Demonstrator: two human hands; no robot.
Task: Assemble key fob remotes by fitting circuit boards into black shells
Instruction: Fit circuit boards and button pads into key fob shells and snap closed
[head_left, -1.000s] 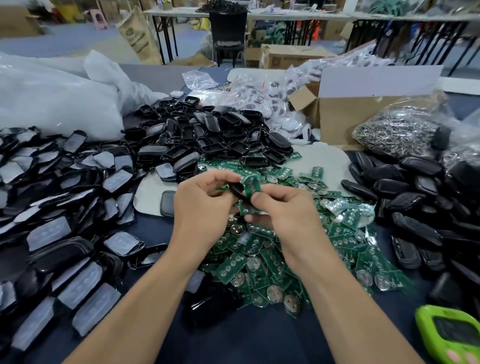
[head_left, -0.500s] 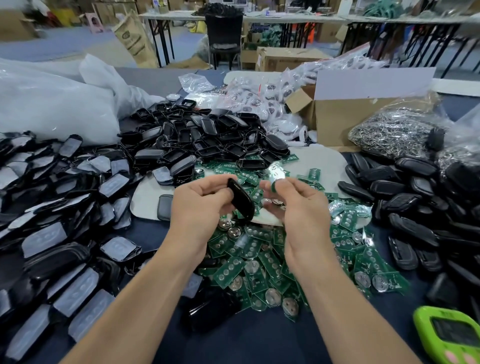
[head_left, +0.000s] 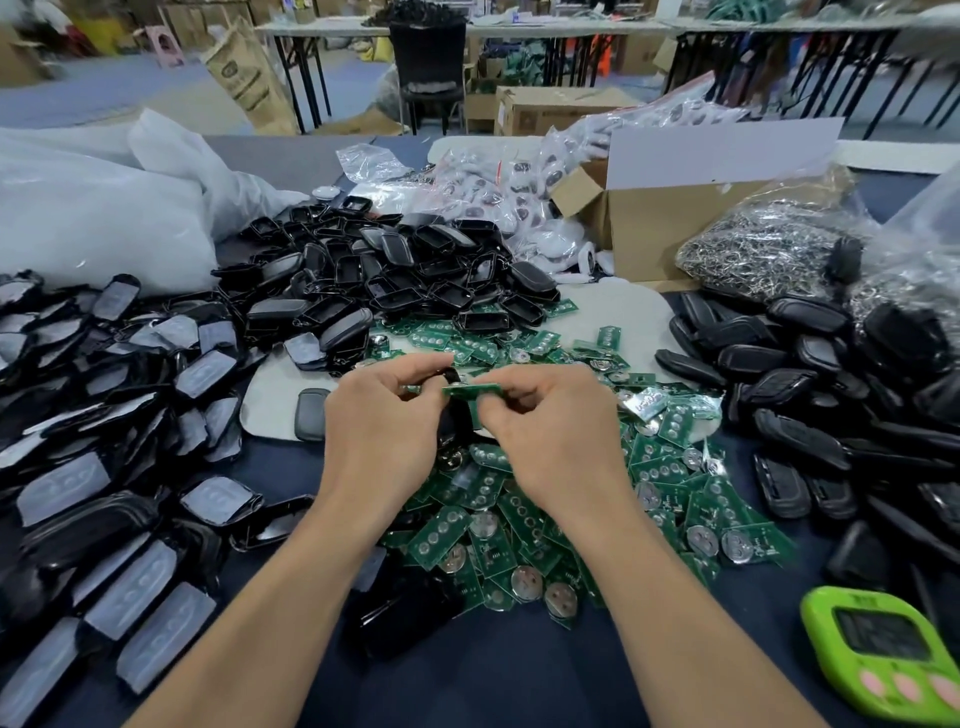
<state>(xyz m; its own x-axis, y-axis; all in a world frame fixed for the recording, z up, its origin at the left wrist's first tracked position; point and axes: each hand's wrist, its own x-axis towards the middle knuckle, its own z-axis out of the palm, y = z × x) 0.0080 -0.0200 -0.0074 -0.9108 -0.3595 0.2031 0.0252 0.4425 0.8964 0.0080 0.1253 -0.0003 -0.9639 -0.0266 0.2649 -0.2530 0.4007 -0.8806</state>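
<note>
My left hand (head_left: 384, 431) grips a black shell (head_left: 453, 415) while my right hand (head_left: 550, 431) pinches a green circuit board (head_left: 470, 391) flat against the shell's upper end, both held between my hands above the heap of loose boards (head_left: 519, 519) on the worktop (head_left: 519, 675), with piled shells (head_left: 395, 280) beyond and a green timer (head_left: 878, 649) near my right forearm.

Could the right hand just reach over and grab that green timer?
Probably not yet: the right hand is pinching a circuit board. The green timer itself lies uncovered.
</note>
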